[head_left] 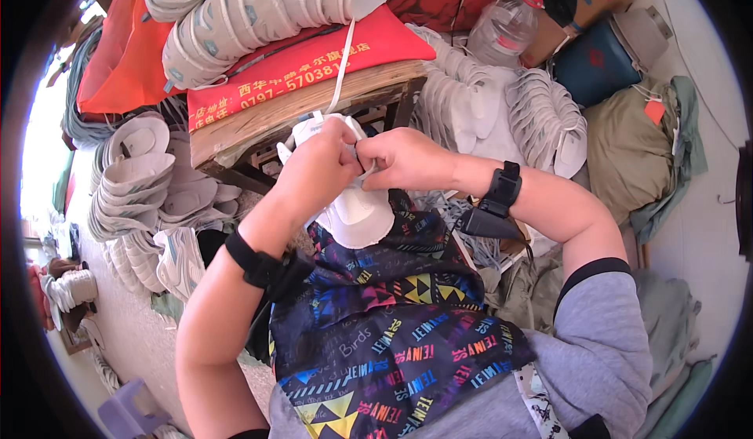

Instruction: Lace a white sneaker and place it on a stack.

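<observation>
A white shoe upper [357, 215] rests over my lap, just below the wooden table's front edge, its rounded end toward me. My left hand [318, 160] is closed at the upper's top part, fingers pinched together. Right beside it, my right hand [404, 159] is closed too, thumb and forefinger pinching at the upper's opening. A thin strip, perhaps a lace, shows under the right fingertips; its exact kind is partly hidden. From the table, a white lace [341, 74] hangs down to the upper's far end.
A wooden table [314, 102] stands ahead, with a red bag [392, 44] and a row of nested shoe uppers [259, 19] on it. More stacked uppers [129, 196] lie left and others [549, 117] right. A clear bottle [506, 27] and a blue container [598, 62] stand far right.
</observation>
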A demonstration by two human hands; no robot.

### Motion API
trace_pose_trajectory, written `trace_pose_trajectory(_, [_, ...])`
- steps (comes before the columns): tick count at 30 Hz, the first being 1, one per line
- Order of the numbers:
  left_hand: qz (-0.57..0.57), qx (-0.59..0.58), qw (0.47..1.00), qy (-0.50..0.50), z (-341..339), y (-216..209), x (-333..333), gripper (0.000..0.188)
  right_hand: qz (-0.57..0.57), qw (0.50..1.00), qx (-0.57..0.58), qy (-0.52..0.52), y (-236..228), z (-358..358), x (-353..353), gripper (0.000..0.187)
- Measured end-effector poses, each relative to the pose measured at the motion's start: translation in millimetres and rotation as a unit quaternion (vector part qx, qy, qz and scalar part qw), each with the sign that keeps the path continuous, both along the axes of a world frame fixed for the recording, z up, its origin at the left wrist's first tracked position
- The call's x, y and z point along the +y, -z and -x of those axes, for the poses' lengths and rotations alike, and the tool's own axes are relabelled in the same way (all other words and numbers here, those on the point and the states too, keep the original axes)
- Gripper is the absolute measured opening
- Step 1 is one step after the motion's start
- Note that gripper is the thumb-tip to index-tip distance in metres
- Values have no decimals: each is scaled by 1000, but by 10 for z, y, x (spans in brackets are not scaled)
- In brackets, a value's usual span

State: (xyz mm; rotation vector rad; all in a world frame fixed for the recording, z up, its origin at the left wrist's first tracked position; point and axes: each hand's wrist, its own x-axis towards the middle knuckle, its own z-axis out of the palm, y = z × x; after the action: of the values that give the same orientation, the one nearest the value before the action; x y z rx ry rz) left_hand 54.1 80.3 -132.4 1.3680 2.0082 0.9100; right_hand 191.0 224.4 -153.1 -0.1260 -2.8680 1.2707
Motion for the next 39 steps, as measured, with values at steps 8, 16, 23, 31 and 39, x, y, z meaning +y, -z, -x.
trace_pose_trajectory(8, [32,-48,998,18,137,18,38,24,52,998,-42,-3,-166,-5,-29,26])
trace_pose_trajectory(16, [-136,-223,955,-144,61,72,-91,22,-38,999,-33,20,-218,-10,-161,25])
trace_pose_trajectory(23, [-278,-354,870,-202,-37,168,-388,20,-75,988,93,100,-176,31,-408,18])
trace_pose_trajectory(31, [-285,-334,878,-188,-97,298,-508,30,-35,939,328,100,-312,180,-452,18])
trace_pose_trajectory(39, [-305,-366,856,-201,-178,219,-448,28,356,923,20,144,-345,242,-556,25])
